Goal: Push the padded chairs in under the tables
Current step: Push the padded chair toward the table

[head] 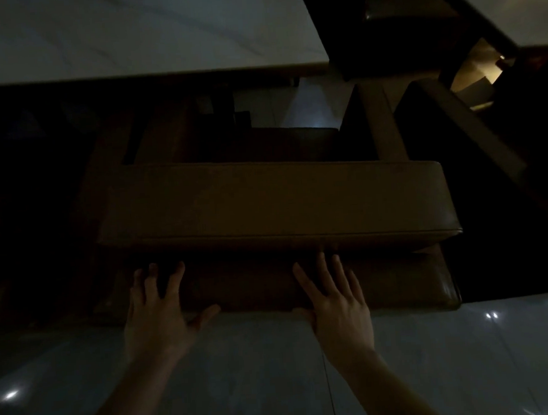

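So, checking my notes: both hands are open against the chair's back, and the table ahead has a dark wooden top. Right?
Not quite. The head view shows the table has a pale, marble-like top. The left hand and right hand are open against the chair back.

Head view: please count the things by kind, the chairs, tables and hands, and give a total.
Padded chairs: 2, one at the hands and one to its right
Tables: 1
Hands: 2, left hand and right hand
Total: 5

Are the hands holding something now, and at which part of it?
Nothing is gripped. The left hand and right hand lie open and flat against the back of the padded chair, below its top cushion.
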